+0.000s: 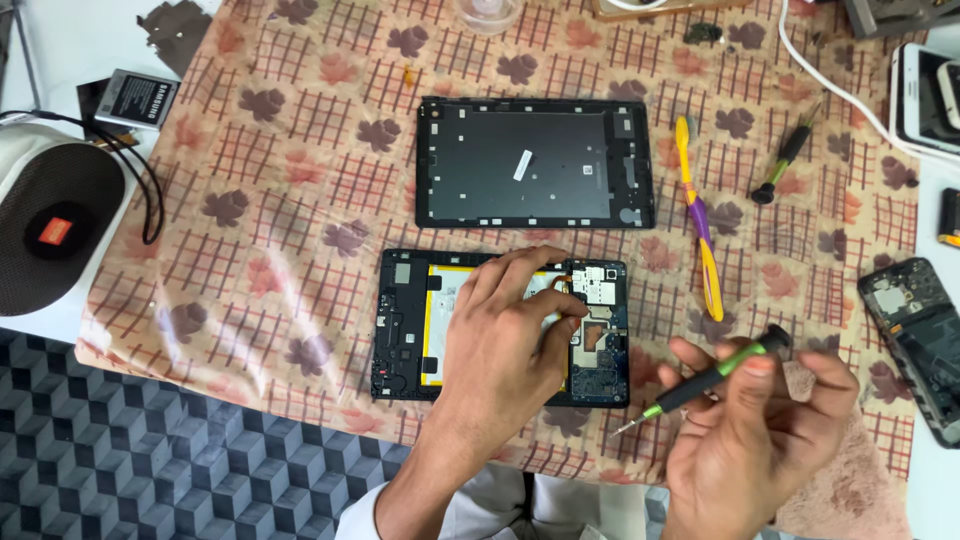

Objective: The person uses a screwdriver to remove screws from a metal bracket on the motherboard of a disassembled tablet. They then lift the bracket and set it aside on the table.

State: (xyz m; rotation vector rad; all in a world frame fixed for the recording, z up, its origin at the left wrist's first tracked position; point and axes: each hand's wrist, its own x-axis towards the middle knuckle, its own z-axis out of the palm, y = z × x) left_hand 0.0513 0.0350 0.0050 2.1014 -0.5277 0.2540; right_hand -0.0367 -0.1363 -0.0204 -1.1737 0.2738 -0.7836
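Head view: opened tablet under left fingers

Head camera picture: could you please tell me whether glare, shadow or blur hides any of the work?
Head view: even, soft light with faint shadows; mild glare on the plastic table cover; the opened tablet and the left hand are sharp; the right hand and its screwdriver are slightly soft; the edges bow a little.
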